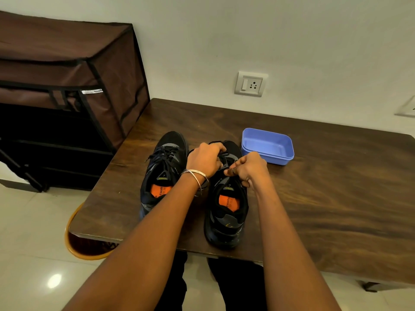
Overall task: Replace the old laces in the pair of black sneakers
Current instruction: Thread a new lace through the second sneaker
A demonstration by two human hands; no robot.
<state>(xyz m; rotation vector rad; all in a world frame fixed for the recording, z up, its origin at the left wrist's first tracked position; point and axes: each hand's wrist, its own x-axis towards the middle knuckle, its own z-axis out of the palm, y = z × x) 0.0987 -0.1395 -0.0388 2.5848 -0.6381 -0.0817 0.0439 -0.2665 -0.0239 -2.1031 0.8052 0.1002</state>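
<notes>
Sneakers sat side by side on the wooden table (314,198), toes pointing to twelve o'clock, probably so both stayed within reach. The left sneaker (162,173) kept its black lace. Over the right sneaker (226,209), the left hand (205,159) curled down on the lace (222,157) near the toe, while the right hand (249,170) pinched something dark at the eyelets, seemingly working that lace. At two o'clock of the shoes stood a blue plastic box (267,145), nothing visible inside.
</notes>
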